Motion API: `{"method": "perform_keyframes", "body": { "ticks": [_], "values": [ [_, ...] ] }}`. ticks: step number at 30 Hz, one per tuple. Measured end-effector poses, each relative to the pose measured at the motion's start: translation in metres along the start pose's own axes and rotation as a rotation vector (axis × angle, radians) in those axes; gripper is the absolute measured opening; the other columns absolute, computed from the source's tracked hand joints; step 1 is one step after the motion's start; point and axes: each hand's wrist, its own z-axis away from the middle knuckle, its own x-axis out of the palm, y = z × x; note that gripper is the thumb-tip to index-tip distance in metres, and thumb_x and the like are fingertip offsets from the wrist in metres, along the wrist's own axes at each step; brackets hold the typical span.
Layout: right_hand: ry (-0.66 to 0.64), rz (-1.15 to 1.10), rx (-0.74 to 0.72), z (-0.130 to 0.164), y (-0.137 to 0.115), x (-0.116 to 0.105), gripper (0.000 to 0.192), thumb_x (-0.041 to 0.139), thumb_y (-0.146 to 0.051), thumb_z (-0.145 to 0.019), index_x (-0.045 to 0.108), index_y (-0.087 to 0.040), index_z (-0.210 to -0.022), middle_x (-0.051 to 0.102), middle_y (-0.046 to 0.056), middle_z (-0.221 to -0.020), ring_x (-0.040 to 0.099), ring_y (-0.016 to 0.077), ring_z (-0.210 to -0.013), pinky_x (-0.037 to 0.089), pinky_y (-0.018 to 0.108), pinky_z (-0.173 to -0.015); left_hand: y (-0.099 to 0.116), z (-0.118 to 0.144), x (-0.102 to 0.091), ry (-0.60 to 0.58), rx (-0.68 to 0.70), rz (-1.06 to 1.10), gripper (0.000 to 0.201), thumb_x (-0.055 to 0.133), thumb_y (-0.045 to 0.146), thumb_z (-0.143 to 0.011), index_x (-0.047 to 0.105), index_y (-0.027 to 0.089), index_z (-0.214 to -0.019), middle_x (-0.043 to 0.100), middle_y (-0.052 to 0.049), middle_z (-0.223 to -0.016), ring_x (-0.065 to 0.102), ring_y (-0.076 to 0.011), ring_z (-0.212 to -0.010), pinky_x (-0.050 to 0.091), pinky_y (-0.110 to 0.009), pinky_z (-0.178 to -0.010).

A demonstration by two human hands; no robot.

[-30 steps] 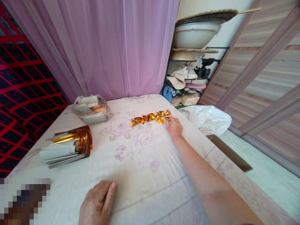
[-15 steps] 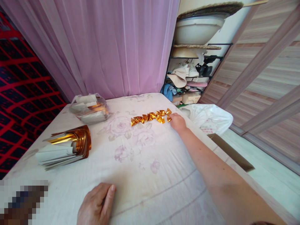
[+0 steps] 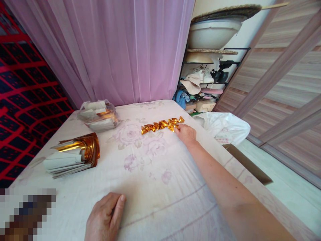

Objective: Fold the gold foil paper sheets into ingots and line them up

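Head view: right hand, fingers loosely bent and grasping nothing, touches the right end of the row of folded gold foil pieces near the bed's far edge. Left hand rests flat, released, at the near edge. Risk: a nudge could scatter the light row.

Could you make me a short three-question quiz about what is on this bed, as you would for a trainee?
1. True or false: the right hand touches the end of the row of folded gold pieces.
2. What lies flat under the left hand? A) floral sheet B) white plastic bag C) pink curtain
3. Which stack lies nearer the left hand: the gold foil sheets or the bagged sheets?

Key: 1 true; 2 A; 3 the gold foil sheets.
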Motion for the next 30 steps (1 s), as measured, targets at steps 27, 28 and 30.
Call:
{"method": "perform_keyframes", "body": {
  "ticks": [27, 28, 30],
  "values": [
    [-0.032, 0.042, 0.117, 0.001, -0.002, -0.001, 0.038, 0.044, -0.04, -0.094, 0.073, -0.019, -0.107, 0.073, 0.013, -0.103, 0.069, 0.0259, -0.097, 0.049, 0.032, -0.078, 0.0, 0.001, 0.003, 0.015, 0.008, 0.013, 0.039, 0.043, 0.041, -0.098, 0.062, 0.023, -0.068, 0.062, 0.001, -0.061, 0.06, -0.0138, -0.056, 0.045, -0.024, -0.055],
    [-0.027, 0.039, 0.117, 0.006, -0.003, 0.0, 0.039, 0.043, -0.04, -0.094, 0.073, -0.02, -0.107, 0.074, 0.013, -0.102, 0.069, 0.0255, -0.096, 0.049, 0.031, -0.077, 0.0, 0.002, 0.003, 0.019, 0.009, 0.01, 0.039, 0.043, 0.041, -0.098, 0.062, 0.023, -0.068, 0.061, 0.001, -0.06, 0.06, -0.0137, -0.055, 0.044, -0.024, -0.055],
    [-0.023, 0.032, 0.111, 0.017, -0.007, 0.004, 0.039, 0.041, -0.04, -0.095, 0.073, -0.021, -0.106, 0.074, 0.012, -0.101, 0.069, 0.0245, -0.093, 0.048, 0.03, -0.076, 0.001, 0.002, 0.003, 0.023, 0.01, 0.002, 0.04, 0.043, 0.039, -0.098, 0.061, 0.023, -0.067, 0.061, 0.001, -0.06, 0.059, -0.0135, -0.055, 0.043, -0.024, -0.055]
  ]
}}
